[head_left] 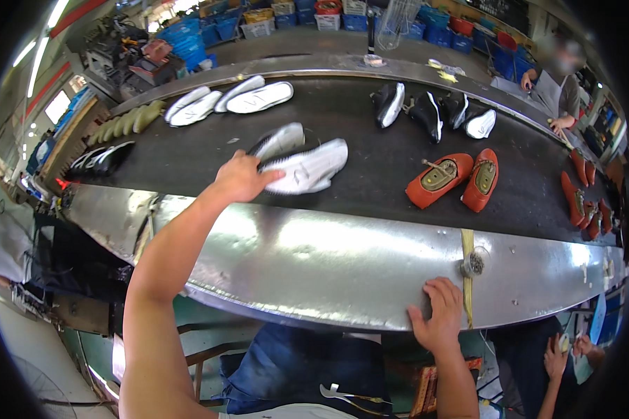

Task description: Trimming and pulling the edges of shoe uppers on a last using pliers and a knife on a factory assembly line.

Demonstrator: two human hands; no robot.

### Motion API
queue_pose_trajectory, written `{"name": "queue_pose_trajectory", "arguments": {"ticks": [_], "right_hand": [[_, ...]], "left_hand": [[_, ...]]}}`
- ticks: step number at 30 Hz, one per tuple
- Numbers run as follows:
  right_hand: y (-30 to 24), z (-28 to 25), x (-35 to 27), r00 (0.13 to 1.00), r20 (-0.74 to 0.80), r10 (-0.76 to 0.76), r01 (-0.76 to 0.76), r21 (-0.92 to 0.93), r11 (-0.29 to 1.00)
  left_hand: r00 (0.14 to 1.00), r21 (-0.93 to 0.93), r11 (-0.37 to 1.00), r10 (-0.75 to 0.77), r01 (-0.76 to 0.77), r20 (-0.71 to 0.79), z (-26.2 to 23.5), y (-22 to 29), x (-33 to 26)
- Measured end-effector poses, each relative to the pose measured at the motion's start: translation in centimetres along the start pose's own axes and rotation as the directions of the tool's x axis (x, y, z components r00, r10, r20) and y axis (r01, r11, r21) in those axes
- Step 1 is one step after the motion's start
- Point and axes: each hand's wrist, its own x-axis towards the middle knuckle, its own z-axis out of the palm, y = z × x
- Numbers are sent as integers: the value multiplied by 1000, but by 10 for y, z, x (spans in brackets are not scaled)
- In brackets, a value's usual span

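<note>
Stretched forward to the dark conveyor belt, my left hand [243, 178] grips a pair of shoes by their near ends. One white-bottomed shoe [309, 167] lies sole up, with marks on its sole and stitching along its edge. The other shoe [279, 142] sits just behind it, partly hidden. The thumb presses on the near shoe's sole; the other fingers are mostly hidden. My right hand [437, 311] rests on the metal ledge [328, 251], holding nothing, with thumb and fingers apart. A small round dish of dark bits [475, 262] stands near it.
On the belt [356, 167] lie white-soled shoes [258, 98], black shoes [426, 115], red shoes [440, 180] and olive shoe forms [128, 126]. A metal-headed hand tool [337, 393] lies on my lap. Co-workers are across the belt and at lower right.
</note>
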Motion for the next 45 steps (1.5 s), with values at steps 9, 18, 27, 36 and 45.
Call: {"name": "queue_pose_trajectory", "arguments": {"ticks": [9,18,27,36,45], "right_hand": [[-54,-8,-74,973,-146,-180,198,126,972],[-173,-8,-319,638,770,21,-263,192,946],[-154,-20,-304,224,965,134,-584,22,812],[-166,-39,-282,490,868,78,-868,494,-45],[-230,-49,-242,521,854,-11,-706,438,557]], "left_hand": [[970,-104,974,182,-200,-160,5,-90,-288],[972,106,980,148,-169,183,3,6,-187],[929,-273,930,306,-245,208,13,22,-145],[930,-992,-21,347,-121,-121,102,-7,-390],[883,-990,61,461,-126,-84,163,-4,-463]]}}
